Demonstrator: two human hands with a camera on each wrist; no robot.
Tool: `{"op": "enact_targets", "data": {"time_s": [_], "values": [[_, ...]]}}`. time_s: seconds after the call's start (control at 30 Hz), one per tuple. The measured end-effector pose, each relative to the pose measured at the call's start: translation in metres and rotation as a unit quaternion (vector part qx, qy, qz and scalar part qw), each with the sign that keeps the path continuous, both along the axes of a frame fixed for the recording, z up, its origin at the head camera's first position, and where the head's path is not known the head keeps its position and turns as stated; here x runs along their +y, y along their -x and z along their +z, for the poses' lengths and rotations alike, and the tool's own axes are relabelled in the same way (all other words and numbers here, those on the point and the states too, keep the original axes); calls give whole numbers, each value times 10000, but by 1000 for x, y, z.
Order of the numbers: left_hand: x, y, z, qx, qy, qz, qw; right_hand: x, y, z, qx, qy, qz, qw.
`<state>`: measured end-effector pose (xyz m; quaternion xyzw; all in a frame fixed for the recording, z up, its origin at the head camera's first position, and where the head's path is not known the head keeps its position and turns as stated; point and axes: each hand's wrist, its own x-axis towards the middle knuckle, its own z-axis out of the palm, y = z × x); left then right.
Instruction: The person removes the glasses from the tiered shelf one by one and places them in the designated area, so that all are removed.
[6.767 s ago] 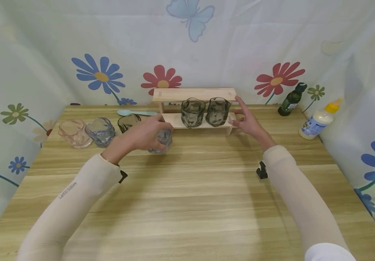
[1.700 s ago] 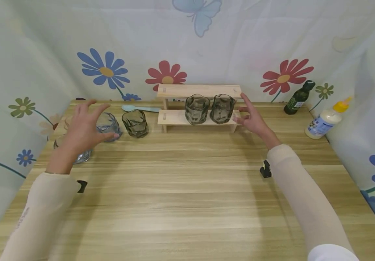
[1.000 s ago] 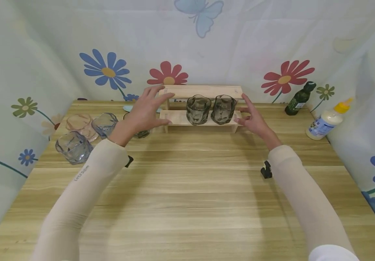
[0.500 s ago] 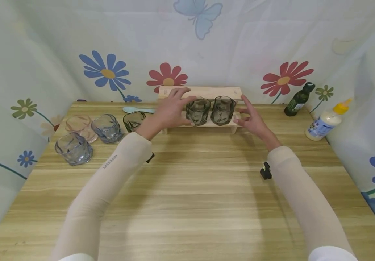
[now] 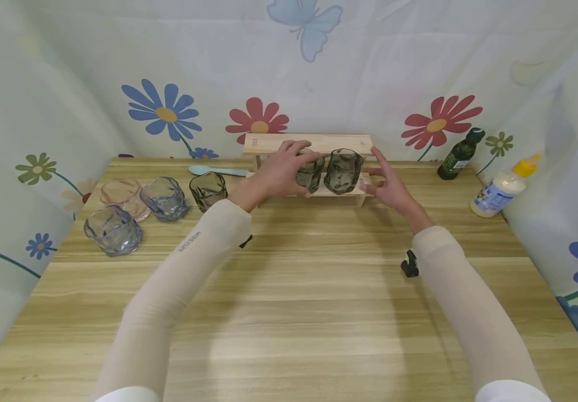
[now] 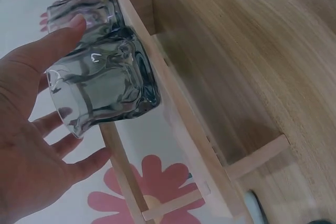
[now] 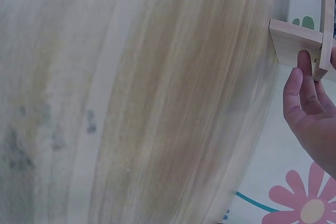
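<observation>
A two-tier wooden rack (image 5: 268, 143) stands at the table's back, with two dark grey glasses side by side on its lower shelf. My left hand (image 5: 281, 172) is around the left glass (image 5: 311, 172), thumb in front, fingers spread towards its far side; firm contact cannot be told. The left wrist view shows that glass (image 6: 105, 85) beyond the thumb of my left hand (image 6: 31, 129). The other glass (image 5: 344, 170) is between it and my right hand (image 5: 386, 187). At the rack's right end, my right hand (image 7: 312, 103) grips the lower board (image 7: 325, 45).
At the left of the table are a pink glass (image 5: 123, 195), a bluish glass (image 5: 165, 199), a clear glass (image 5: 114, 231) and a dark glass (image 5: 209, 190). A light blue spoon (image 5: 215, 170) lies behind them. A green bottle (image 5: 459, 155) and a yellow-capped bottle (image 5: 495, 192) stand at the right.
My left hand let go of a clear glass, now at the far left, and has since moved right to the left grey glass. My right hand stays at the rack's end.
</observation>
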<state>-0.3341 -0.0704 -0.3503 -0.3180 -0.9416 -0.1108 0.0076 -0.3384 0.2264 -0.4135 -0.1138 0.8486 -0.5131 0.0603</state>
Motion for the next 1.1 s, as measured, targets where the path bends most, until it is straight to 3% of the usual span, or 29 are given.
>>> {"op": "enact_targets", "data": {"time_s": [0.5, 0.8, 1.1], "values": [[10, 8, -6, -56, 329, 34, 9994, 1, 0, 1, -111, 76, 17, 9999], [11, 6, -4, -136, 89, 39, 9999, 1, -1, 1, 112, -11, 91, 9999], [13, 4, -5, -208, -116, 72, 9997, 2, 0, 1, 42, 21, 65, 10000]]}}
